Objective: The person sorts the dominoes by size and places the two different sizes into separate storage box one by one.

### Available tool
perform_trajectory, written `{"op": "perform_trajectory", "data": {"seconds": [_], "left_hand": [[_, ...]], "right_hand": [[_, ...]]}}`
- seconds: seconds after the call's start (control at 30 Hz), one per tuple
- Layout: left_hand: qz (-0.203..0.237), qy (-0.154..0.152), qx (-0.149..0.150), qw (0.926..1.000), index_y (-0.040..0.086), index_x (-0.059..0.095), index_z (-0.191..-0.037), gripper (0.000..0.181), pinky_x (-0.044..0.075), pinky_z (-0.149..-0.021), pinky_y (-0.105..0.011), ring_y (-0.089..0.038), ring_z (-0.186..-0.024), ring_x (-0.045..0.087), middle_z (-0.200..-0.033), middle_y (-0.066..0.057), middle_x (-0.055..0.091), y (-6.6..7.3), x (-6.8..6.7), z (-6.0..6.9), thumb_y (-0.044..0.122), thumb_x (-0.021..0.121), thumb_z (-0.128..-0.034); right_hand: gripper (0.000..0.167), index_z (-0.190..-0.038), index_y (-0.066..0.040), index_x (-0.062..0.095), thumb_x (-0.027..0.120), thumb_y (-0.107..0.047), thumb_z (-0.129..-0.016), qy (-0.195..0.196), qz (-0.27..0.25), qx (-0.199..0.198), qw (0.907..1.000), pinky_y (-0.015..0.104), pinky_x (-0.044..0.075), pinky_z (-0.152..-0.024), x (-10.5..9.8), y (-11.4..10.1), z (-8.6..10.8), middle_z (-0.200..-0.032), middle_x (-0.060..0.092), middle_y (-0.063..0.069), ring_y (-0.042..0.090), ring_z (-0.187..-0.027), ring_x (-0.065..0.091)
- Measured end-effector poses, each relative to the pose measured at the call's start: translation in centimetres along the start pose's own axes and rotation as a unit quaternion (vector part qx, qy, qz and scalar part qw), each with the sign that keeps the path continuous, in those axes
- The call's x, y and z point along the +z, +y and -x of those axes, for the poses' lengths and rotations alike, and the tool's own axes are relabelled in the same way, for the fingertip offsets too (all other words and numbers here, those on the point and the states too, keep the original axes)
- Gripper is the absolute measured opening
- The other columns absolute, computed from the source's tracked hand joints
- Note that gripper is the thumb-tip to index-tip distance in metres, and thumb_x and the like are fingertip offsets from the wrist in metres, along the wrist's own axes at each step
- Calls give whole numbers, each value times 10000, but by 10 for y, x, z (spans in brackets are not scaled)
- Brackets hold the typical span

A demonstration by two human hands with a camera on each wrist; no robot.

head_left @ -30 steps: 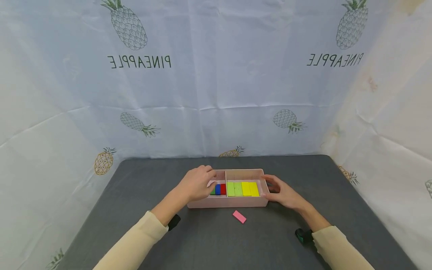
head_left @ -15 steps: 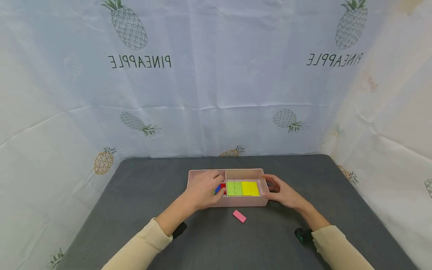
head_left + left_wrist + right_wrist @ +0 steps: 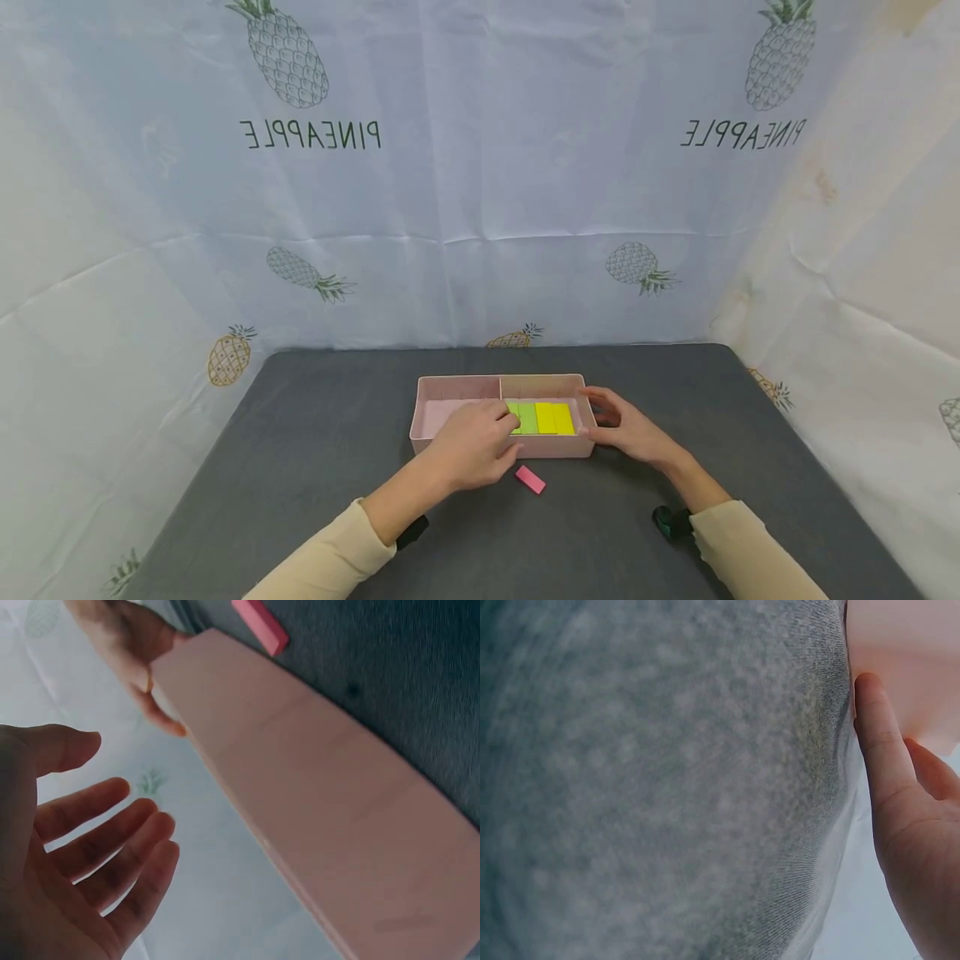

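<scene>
A pink two-compartment box (image 3: 551, 447) stands on the dark table. Lime-green blocks (image 3: 528, 418) and yellow blocks (image 3: 555, 418) lie side by side in its right compartment. My left hand (image 3: 472, 446) is over the front wall near the divider, covering part of the left compartment. In the left wrist view its fingers (image 3: 112, 855) are spread, loosely bent and hold nothing. My right hand (image 3: 633, 429) grips the box's right end, thumb toward the front and fingers toward the back. A pink block (image 3: 531, 480) lies on the table in front of the box.
The dark grey table (image 3: 337, 483) reaches back to a white curtain (image 3: 465, 183) printed with pineapples, which also hangs at both sides. The bare left part of the left compartment (image 3: 442, 412) shows pink floor.
My left hand has moved right and toward the front, from the left compartment to the front wall by the divider. It now hides the red, blue and green blocks' spot. My right hand stays put.
</scene>
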State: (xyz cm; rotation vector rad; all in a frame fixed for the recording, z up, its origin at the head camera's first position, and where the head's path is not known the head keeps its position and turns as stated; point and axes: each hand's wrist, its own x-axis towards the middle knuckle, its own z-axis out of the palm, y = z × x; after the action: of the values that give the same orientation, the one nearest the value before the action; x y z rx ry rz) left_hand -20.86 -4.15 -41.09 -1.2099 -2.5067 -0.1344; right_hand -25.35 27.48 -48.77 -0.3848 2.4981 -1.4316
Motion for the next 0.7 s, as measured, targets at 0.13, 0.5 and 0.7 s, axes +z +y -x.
{"op": "perform_trajectory", "data": {"seconds": [0.13, 0.5, 0.7], "left_hand": [[67, -220, -5, 9997, 143, 730, -1059, 236, 506, -707, -241, -126, -793, 555, -920, 17, 627, 8, 6, 0, 344, 687, -944], [69, -773, 147, 9969, 176, 710, -1067, 277, 505, -760, -209, -97, -791, 534, -925, 43, 622, 26, 22, 0, 419, 692, -936], [-156, -653, 394, 9970, 196, 713, -1012, 229, 493, -735, -212, -98, -767, 522, -868, 60, 595, 31, 36, 2, 411, 689, -936]], "right_hand": [[754, -1567, -150, 325, 731, -312, -953, 60, -18, 50, 10000, 618, 369, -1094, 0, -1, -1, -1627, 271, 208, 482, -1418, 373], [757, -1562, -127, 330, 737, -307, -950, 56, -11, -34, 10000, 614, 400, -1071, 0, -1, 0, -1617, 277, 230, 498, -1396, 389], [753, -1567, -114, 321, 733, -268, -957, -7, -108, -105, 9999, 612, 399, -1072, 0, 0, 1, -1627, 254, 234, 510, -1407, 368]]}}
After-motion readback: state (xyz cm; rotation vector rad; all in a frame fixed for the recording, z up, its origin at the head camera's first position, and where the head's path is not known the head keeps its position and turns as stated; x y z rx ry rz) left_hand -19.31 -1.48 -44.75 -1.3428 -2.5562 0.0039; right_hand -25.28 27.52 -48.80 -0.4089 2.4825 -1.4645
